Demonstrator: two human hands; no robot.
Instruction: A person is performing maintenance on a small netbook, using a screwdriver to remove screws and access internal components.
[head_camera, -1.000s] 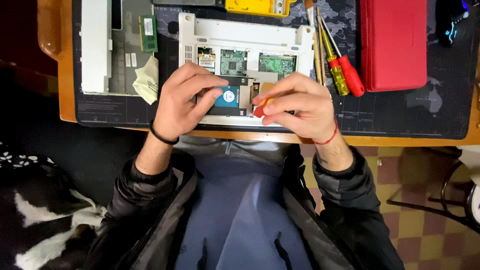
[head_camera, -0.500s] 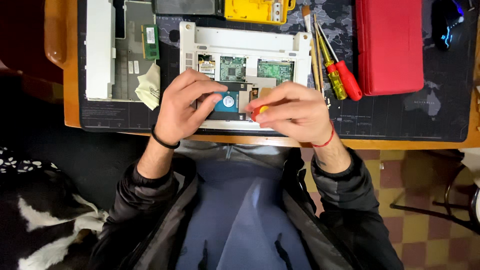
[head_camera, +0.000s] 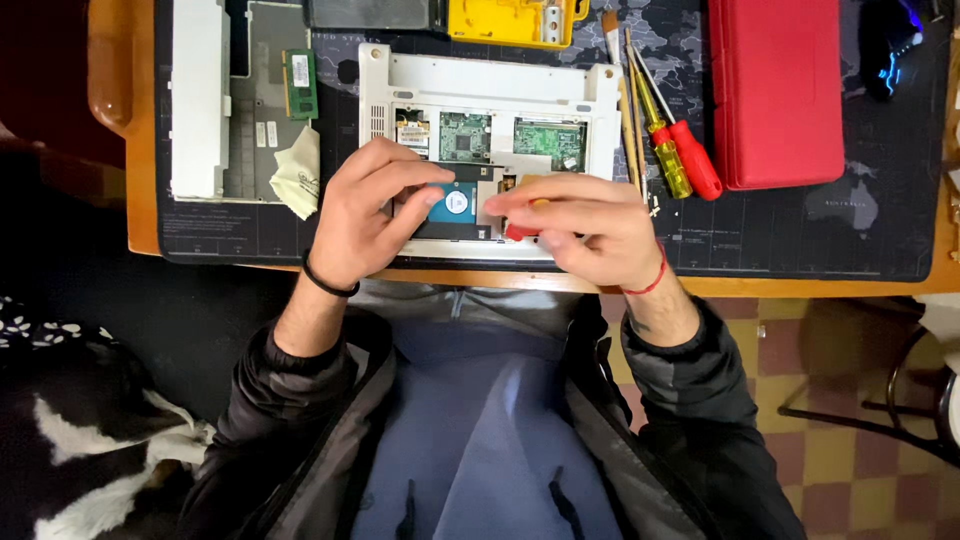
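Left hand (head_camera: 365, 215) pinches the flat grey hard drive with blue round label (head_camera: 455, 208), seated in the opened white laptop base (head_camera: 480, 75). Right hand (head_camera: 590, 225), at the drive's 3 o'clock, grips a red-handled screwdriver (head_camera: 522, 230), long axis lying 3-to-9.

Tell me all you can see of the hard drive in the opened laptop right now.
The hard drive is a flat dark slab with a round blue label in its middle. It lies flat in its bay at the front of the white laptop, below the green boards. The left hand has fingers on its left and top edges; the right hand, gripping a red-handled tool, hides its right end.
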